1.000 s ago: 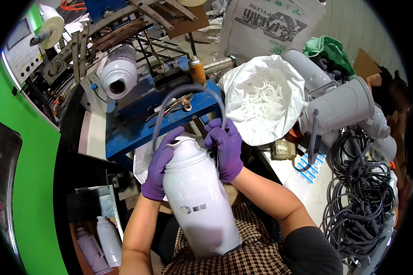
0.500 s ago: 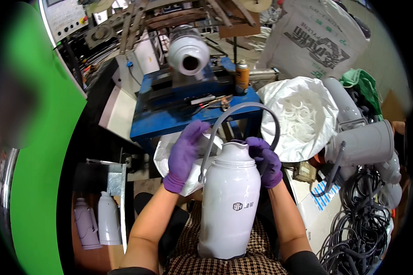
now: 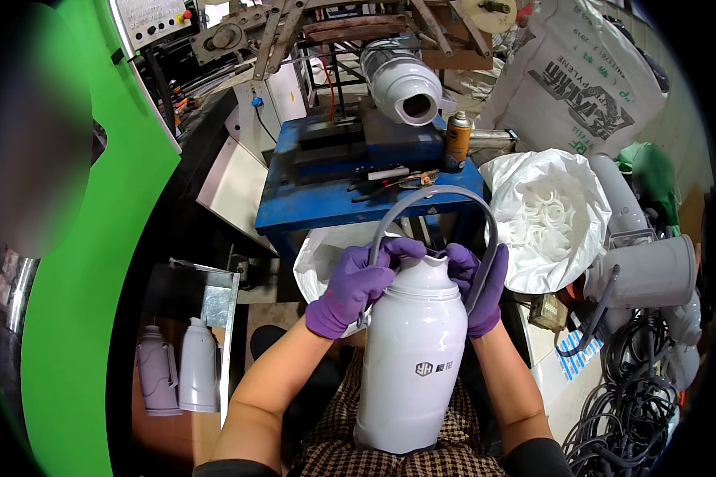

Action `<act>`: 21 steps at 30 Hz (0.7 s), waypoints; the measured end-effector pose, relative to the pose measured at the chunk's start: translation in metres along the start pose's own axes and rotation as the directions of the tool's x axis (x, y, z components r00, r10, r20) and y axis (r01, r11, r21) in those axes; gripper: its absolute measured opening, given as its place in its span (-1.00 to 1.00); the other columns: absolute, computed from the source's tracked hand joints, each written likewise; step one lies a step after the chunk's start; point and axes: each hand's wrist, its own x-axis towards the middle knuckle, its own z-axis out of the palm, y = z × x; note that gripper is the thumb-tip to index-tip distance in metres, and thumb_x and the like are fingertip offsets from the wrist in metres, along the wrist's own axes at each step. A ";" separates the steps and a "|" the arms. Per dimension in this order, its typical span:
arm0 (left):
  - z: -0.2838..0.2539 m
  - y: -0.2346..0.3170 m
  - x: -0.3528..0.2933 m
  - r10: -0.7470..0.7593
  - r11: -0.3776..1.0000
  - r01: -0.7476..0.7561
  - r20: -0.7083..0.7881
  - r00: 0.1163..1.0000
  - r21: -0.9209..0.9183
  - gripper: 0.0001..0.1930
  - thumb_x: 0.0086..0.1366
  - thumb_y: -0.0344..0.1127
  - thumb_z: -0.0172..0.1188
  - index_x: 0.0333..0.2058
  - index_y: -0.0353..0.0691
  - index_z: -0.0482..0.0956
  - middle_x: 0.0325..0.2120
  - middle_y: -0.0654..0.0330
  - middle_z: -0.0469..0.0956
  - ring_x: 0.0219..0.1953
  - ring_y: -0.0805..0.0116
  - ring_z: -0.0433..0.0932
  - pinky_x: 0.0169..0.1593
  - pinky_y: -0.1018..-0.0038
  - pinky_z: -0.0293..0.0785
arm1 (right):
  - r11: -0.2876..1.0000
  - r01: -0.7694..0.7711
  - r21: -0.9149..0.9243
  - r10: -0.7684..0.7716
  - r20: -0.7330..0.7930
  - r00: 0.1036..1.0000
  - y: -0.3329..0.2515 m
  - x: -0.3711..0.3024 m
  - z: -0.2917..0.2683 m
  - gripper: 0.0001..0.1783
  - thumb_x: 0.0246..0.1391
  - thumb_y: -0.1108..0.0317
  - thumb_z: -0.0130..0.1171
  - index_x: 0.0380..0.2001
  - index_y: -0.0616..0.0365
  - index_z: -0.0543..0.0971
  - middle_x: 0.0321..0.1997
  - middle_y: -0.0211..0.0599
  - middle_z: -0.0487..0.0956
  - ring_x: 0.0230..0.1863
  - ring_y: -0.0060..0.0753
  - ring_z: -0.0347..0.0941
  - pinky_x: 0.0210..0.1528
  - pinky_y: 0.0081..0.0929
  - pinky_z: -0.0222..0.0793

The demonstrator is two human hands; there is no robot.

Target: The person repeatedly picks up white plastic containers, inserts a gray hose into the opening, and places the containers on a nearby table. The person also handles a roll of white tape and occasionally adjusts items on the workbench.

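Here the green machine panel (image 3: 95, 318) fills the left side, and a blue workbench (image 3: 350, 195) stands ahead carrying a white flask body (image 3: 402, 87) lying on its side and an orange spray can (image 3: 457, 141). To the right sits an open white sack (image 3: 553, 219) full of pale plastic rings, with grey flask shells (image 3: 648, 270) beyond it. The white thermos flask (image 3: 414, 358) stands upright on the person's lap, its spout pointing away. A grey bail handle (image 3: 437, 195) arches over its neck. The left hand (image 3: 350, 286), in a purple glove, curls around the handle's left end at the shoulder, fingers pressed closed on it. The right hand (image 3: 477, 286) grips the right end the same way, pinching it against the flask. The risk, as I judge it, is the springy handle slipping from one gloved grip and snapping off its seat, or the flask tipping off the lap since only its neck is steadied.
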 end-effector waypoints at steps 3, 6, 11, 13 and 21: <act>-0.004 0.001 -0.013 0.038 0.950 -0.037 0.003 0.999 0.309 -0.79 0.17 -0.25 0.18 -0.33 -0.28 0.61 0.02 0.08 0.63 -0.17 0.48 0.49 0.04 0.48 0.36 | 0.987 -0.067 0.146 0.063 0.030 0.998 -0.002 -0.003 0.011 0.08 0.15 -0.68 -0.38 0.02 0.09 0.66 0.05 -0.03 0.66 0.04 -0.06 0.60 0.16 -0.17 0.53; 0.003 0.025 -0.007 0.444 0.420 -0.559 0.376 0.814 0.715 -0.58 0.24 -0.20 0.20 0.07 -0.15 0.62 0.05 0.21 0.62 -0.02 0.47 0.57 0.17 0.38 0.38 | 0.996 -0.042 0.073 0.029 0.169 0.985 0.004 0.002 0.002 -0.04 0.22 -0.59 -0.30 0.29 -0.05 0.46 0.33 0.14 0.43 0.31 0.12 0.37 0.38 0.11 0.25; 0.014 0.008 -0.026 0.334 -0.128 -0.948 0.913 0.235 0.291 -0.44 0.20 0.19 0.13 0.14 0.17 0.60 0.32 0.38 0.44 0.35 0.45 0.38 0.42 -0.06 0.06 | 0.986 -0.164 -0.024 0.162 0.358 0.920 0.000 0.009 0.035 -0.03 0.30 -0.43 -0.18 0.49 0.09 0.20 0.42 -0.04 0.36 0.46 -0.04 0.23 0.52 -0.02 0.07; 0.012 -0.007 -0.031 0.343 -0.057 -0.960 0.909 0.238 0.274 -0.45 0.26 0.17 0.10 0.17 0.14 0.58 0.30 0.37 0.46 0.35 0.49 0.39 0.42 -0.05 0.07 | 0.978 -0.064 -0.197 0.148 0.450 0.881 -0.004 0.014 0.033 -0.12 0.33 -0.31 -0.05 0.46 0.11 0.22 0.45 -0.08 0.32 0.45 -0.15 0.27 0.49 -0.15 0.14; 0.016 -0.008 0.004 0.092 0.995 -0.092 0.019 0.996 -0.033 -0.68 0.26 -0.31 0.16 -0.10 -0.42 0.57 0.10 0.00 0.54 0.13 0.24 0.50 0.25 0.32 0.40 | 0.954 -0.174 -0.246 0.222 0.182 0.958 -0.028 -0.004 0.032 -0.50 0.30 0.08 0.18 0.18 0.15 0.53 0.16 -0.23 0.61 0.09 -0.41 0.58 0.21 -0.43 0.48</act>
